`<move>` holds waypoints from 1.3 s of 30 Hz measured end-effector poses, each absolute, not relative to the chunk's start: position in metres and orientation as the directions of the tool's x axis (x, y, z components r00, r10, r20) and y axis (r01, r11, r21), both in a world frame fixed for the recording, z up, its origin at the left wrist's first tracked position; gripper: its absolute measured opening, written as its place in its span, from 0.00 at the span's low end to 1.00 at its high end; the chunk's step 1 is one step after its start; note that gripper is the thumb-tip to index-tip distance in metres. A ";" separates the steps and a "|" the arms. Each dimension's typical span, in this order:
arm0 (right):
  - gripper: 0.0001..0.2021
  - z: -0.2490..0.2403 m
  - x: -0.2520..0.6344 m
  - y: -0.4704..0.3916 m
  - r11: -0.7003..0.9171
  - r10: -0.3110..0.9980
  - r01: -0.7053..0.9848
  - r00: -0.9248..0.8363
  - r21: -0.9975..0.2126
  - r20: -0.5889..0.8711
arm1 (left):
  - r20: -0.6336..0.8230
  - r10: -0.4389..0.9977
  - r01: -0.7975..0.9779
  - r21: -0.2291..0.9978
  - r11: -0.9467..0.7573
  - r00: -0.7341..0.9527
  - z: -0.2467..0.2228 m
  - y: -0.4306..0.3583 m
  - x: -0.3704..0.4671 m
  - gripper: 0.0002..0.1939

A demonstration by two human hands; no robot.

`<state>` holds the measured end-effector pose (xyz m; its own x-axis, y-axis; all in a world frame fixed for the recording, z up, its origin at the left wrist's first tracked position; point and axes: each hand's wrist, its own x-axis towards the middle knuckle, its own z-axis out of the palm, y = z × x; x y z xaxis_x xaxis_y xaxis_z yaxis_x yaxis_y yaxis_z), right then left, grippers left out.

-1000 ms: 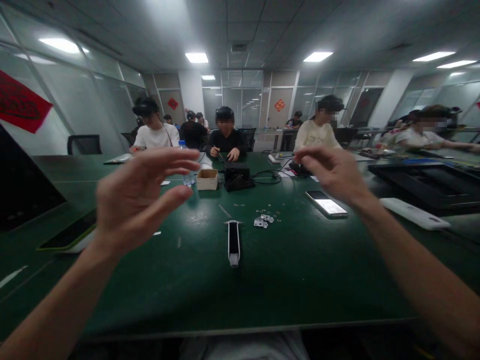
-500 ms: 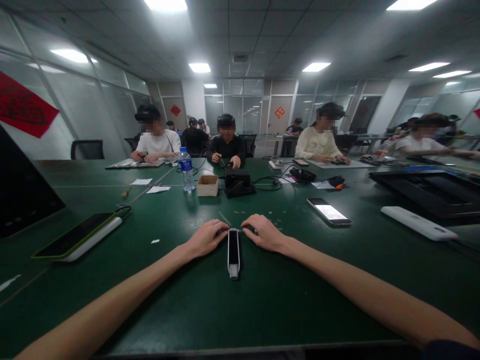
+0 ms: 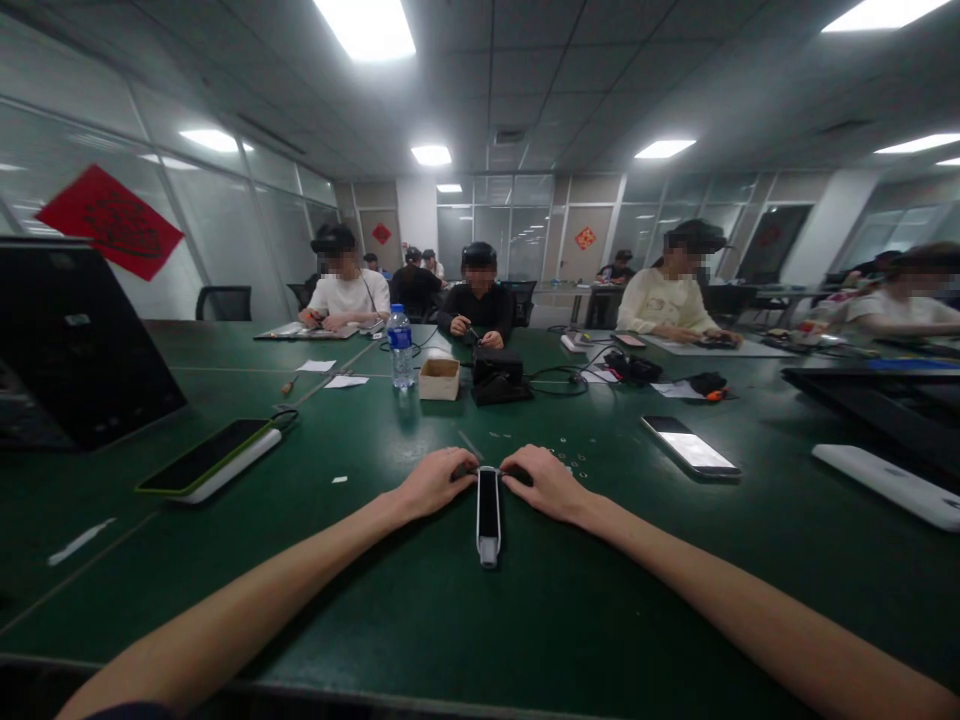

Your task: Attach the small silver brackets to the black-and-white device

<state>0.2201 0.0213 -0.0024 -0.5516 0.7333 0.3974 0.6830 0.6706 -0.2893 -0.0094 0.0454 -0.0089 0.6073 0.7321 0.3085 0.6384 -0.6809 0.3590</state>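
A slim white pen-like device (image 3: 488, 510) with a long black screen lies on the green table in front of me, its pale grey tip towards me. My left hand (image 3: 439, 482) rests at the far left corner of the device, fingers curled together with the thumb beneath. On the opposite side, my right hand (image 3: 546, 483) is bent the same way, its fingertips by the far right corner. Both sets of fingertips are close together at that far end. Whatever they pinch there is too small to make out. Small clear bits (image 3: 576, 458) lie scattered beyond my right hand.
Phones lie at left (image 3: 210, 455) and right (image 3: 690, 446). A water bottle (image 3: 400, 350), a small open box (image 3: 439, 380) and a black case (image 3: 499, 376) stand ahead. A dark monitor (image 3: 82, 340) is at far left, a white bar (image 3: 885, 482) at right. People sit opposite.
The whole view has shifted, so everything appears farther right and slightly lower. My hands stay at the device's far end, with little visible change in their pose.
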 end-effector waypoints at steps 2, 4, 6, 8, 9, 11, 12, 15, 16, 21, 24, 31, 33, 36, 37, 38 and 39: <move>0.07 -0.003 0.219 0.022 0.663 0.740 0.690 -0.546 -0.292 0.393 | 0.305 0.737 0.644 0.359 -0.675 0.603 -0.009 0.046 -0.009 0.07; 0.06 -0.004 0.218 0.022 0.660 0.742 0.690 -0.540 -0.296 0.396 | 0.297 0.745 0.652 0.360 -0.667 0.598 -0.009 0.046 -0.009 0.07; 0.06 -0.005 0.218 0.023 0.661 0.742 0.688 -0.539 -0.299 0.399 | 0.293 0.749 0.657 0.360 -0.662 0.594 -0.009 0.046 -0.009 0.07; 0.07 -0.006 0.218 0.023 0.664 0.739 0.684 -0.540 -0.303 0.402 | 0.294 0.750 0.659 0.358 -0.661 0.593 -0.008 0.045 -0.009 0.06; 0.07 -0.006 0.219 0.023 0.666 0.737 0.682 -0.539 -0.303 0.407 | 0.295 0.750 0.661 0.354 -0.661 0.592 -0.007 0.045 -0.009 0.06; 0.07 -0.007 0.219 0.023 0.673 0.729 0.679 -0.542 -0.294 0.419 | 0.296 0.749 0.665 0.344 -0.663 0.593 -0.006 0.043 -0.009 0.07; 0.07 -0.007 0.219 0.023 0.679 0.722 0.675 -0.547 -0.288 0.423 | 0.296 0.749 0.668 0.338 -0.663 0.593 -0.005 0.043 -0.009 0.07; 0.07 -0.007 0.220 0.023 0.686 0.715 0.675 -0.554 -0.272 0.427 | 0.298 0.749 0.673 0.329 -0.662 0.591 -0.004 0.042 -0.010 0.07; 0.07 -0.007 0.220 0.023 0.683 0.717 0.679 -0.552 -0.269 0.426 | 0.299 0.749 0.673 0.328 -0.663 0.591 -0.004 0.042 -0.010 0.07; 0.06 -0.005 0.219 0.021 0.662 0.735 0.700 -0.536 -0.267 0.416 | 0.310 0.744 0.671 0.321 -0.668 0.592 -0.006 0.042 -0.009 0.06; 0.07 -0.003 0.218 0.019 0.663 0.734 0.701 -0.541 -0.263 0.410 | 0.321 0.739 0.673 0.308 -0.673 0.592 -0.008 0.042 -0.010 0.07; 0.07 -0.004 0.219 0.021 0.668 0.730 0.697 -0.543 -0.262 0.415 | 0.326 0.738 0.668 0.316 -0.674 0.591 -0.008 0.042 -0.010 0.07; 0.07 -0.005 0.219 0.021 0.673 0.725 0.693 -0.548 -0.259 0.417 | 0.322 0.739 0.669 0.317 -0.673 0.591 -0.007 0.042 -0.010 0.07; 0.09 -0.004 0.220 0.019 0.685 0.707 0.695 -0.561 -0.219 0.430 | 0.312 0.742 0.674 0.310 -0.670 0.594 -0.006 0.040 -0.010 0.07; 0.10 -0.003 0.222 0.019 0.691 0.696 0.697 -0.571 -0.192 0.434 | 0.310 0.742 0.675 0.309 -0.670 0.595 -0.005 0.040 -0.010 0.07; 0.11 -0.001 0.225 0.019 0.697 0.685 0.699 -0.583 -0.160 0.437 | 0.309 0.741 0.674 0.310 -0.671 0.596 -0.005 0.040 -0.011 0.07; 0.11 0.001 0.230 0.021 0.700 0.674 0.703 -0.592 -0.126 0.441 | 0.310 0.740 0.672 0.311 -0.673 0.597 -0.006 0.040 -0.011 0.08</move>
